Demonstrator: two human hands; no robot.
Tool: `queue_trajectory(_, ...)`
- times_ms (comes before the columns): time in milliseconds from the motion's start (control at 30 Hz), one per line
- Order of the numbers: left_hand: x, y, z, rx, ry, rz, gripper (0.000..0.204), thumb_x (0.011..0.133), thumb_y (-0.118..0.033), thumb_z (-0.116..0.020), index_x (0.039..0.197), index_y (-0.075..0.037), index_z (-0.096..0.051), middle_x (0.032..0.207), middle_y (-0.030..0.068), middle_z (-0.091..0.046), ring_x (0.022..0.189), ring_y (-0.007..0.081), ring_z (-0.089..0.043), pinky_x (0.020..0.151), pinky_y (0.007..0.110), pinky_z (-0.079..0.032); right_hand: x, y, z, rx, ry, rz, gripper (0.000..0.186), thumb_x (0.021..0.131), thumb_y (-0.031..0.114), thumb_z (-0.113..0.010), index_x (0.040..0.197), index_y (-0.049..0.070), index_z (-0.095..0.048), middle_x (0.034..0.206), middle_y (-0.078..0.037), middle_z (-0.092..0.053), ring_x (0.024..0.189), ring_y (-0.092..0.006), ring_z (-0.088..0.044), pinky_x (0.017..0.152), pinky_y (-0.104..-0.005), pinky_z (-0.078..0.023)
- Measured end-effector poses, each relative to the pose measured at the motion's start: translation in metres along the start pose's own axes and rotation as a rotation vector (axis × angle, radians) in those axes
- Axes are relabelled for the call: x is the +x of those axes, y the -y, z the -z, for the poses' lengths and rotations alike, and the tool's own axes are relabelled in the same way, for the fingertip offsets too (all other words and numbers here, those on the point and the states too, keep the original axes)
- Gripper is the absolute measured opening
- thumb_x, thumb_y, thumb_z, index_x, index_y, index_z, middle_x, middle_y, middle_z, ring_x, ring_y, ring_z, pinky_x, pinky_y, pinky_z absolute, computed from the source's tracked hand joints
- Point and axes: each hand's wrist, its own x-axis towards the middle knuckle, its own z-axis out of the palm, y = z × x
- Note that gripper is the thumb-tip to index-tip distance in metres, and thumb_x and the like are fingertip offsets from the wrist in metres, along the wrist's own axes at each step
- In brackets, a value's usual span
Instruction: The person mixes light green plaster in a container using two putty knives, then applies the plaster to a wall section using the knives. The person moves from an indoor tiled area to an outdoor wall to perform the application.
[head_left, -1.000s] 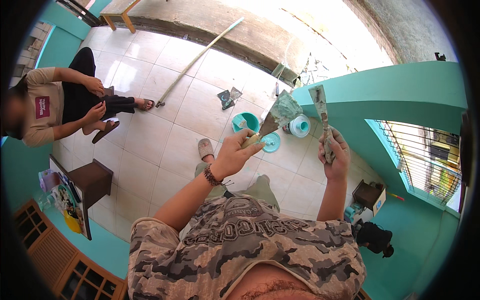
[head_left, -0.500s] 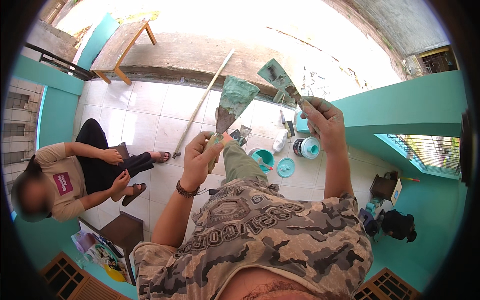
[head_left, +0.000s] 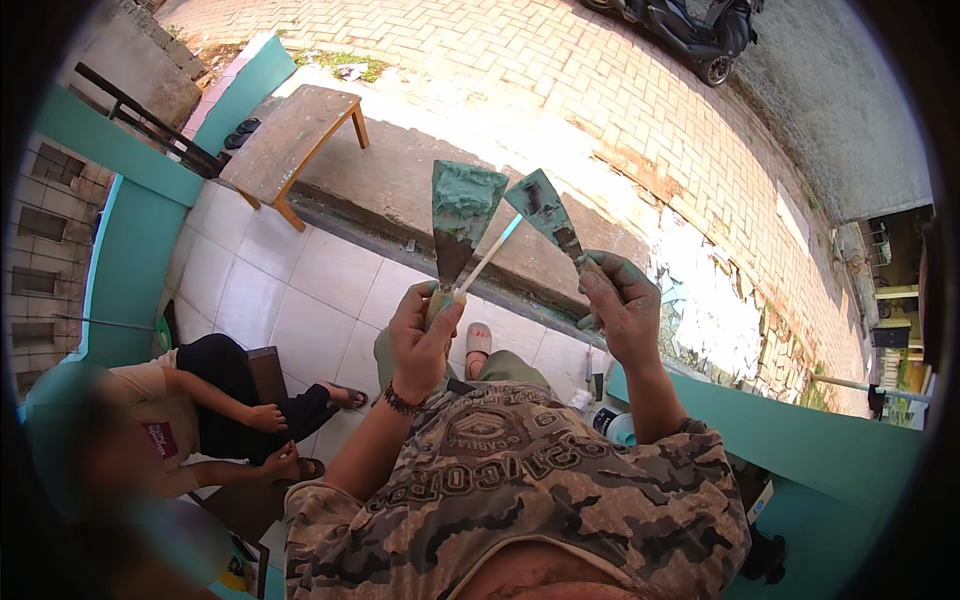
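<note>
My left hand (head_left: 424, 340) is closed round the handle of a putty knife (head_left: 468, 195), its wide blade pointing up and loaded with pale green putty. My right hand (head_left: 622, 305) grips a second putty knife (head_left: 543, 208), whose blade carries a thinner green smear and dark patches. The two blades tilt toward each other, with a small gap between their top corners. Just behind the left hand shows a thin pale stick (head_left: 490, 254) with a light blue tip; whether the hand touches it, I cannot tell. Both hands are smudged with green.
A person (head_left: 210, 405) sits at the left, legs toward me. A wooden bench (head_left: 292, 140) stands on the ledge beyond the tiled floor (head_left: 318, 265). A bucket (head_left: 618, 427) is partly hidden by my right forearm, near a teal low wall (head_left: 760, 425). A motorbike (head_left: 695, 30) is parked outside.
My view has swung toward the outdoors and turned, so the paving and motorbike now show. The putty knives have come closer together. The open bucket and its lid have gone out of sight.
</note>
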Motion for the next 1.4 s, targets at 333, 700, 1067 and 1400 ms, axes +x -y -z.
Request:
queue_trajectory(333,0.168,-0.057,0.095,-0.043,-0.005,-0.127,0.019,0.089,-0.006,-0.064,0.104,0.001,-0.056,0.076,-0.0026,-0.057,0.064,0.0013,-0.047,0.054,0.017,-0.038,0.155,0.051,-0.122,-0.05,0.058,0.05,0.03,0.087,0.02,-0.068,0.11,0.001,-0.065,0.078,0.002,-0.061,0.057,-0.0021,-0.046,0.05,-0.0182,-0.037)
queue_trajectory(700,0.307,-0.131,0.198,0.178,0.003,-0.213,0.024,0.087,-0.004,-0.061,0.109,0.002,-0.056,0.073,-0.0016,-0.057,0.054,0.0001,-0.045,0.044,0.016,-0.033,0.31,0.109,-0.228,-0.102,0.147,0.069,0.031,0.083,0.018,-0.071,0.107,-0.001,-0.067,0.096,-0.006,-0.07,0.079,-0.0084,-0.06,0.069,-0.0225,-0.048)
queue_trajectory(1067,0.484,-0.131,0.228,0.386,0.0,-0.185,0.026,0.085,-0.009,-0.067,0.107,0.001,-0.059,0.085,-0.0003,-0.062,0.078,0.0039,-0.053,0.067,0.021,-0.045,0.531,0.123,-0.265,-0.244,0.29,0.08,0.034,0.081,0.024,-0.072,0.104,-0.001,-0.069,0.073,-0.002,-0.063,0.053,-0.0026,-0.047,0.045,-0.018,-0.033)
queue_trajectory(1400,0.693,-0.132,0.201,0.5,-0.157,-0.221,0.026,0.085,-0.018,-0.069,0.104,-0.001,-0.063,0.084,0.0052,-0.065,0.077,0.0073,-0.056,0.071,0.025,-0.046,0.774,0.117,-0.288,-0.233,0.367,0.04,0.04,0.084,0.023,-0.071,0.11,-0.006,-0.063,0.07,-0.006,-0.06,0.047,-0.001,-0.042,0.039,-0.0157,-0.027)
